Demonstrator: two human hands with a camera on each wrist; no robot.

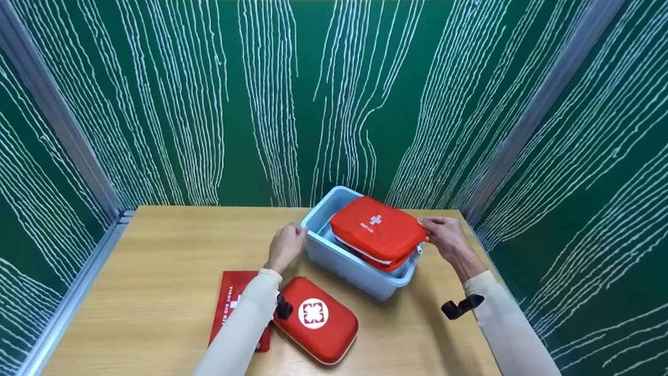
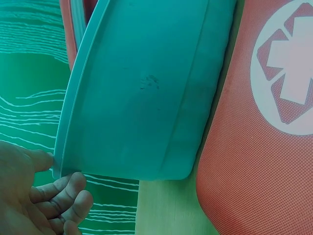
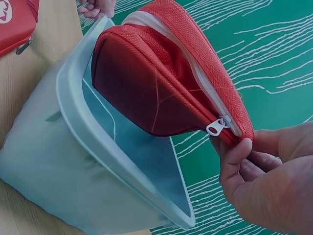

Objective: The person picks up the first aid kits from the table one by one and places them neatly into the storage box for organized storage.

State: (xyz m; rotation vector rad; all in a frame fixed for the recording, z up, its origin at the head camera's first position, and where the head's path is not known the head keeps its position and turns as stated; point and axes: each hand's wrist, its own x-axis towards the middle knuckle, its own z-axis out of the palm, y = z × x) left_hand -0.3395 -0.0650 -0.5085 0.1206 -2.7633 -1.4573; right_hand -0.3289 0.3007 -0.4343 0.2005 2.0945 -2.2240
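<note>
With thumb and fingers, my left hand point(image 1: 286, 245) pinches the rim at the left corner of a light blue plastic bin point(image 1: 342, 263). My right hand point(image 1: 448, 239) pinches one corner of a soft red first aid pouch point(image 1: 394, 227), marked with a white cross. The pouch slants over the bin's opening, partly inside it. In the right wrist view, the pouch's white zipper point(image 3: 198, 73) is partly undone, and its white pull point(image 3: 215, 128) hangs close to my fingertips. The bin's floor is mostly hidden under the pouch.
A red hard-shell case point(image 1: 334, 337) with a white round emblem lies in front of the bin. Left of it, a flat red first aid kit bag point(image 1: 225, 295) is partly covered by my left forearm. Green, white-streaked panels point(image 1: 266, 104) enclose the wooden table point(image 1: 156, 271).
</note>
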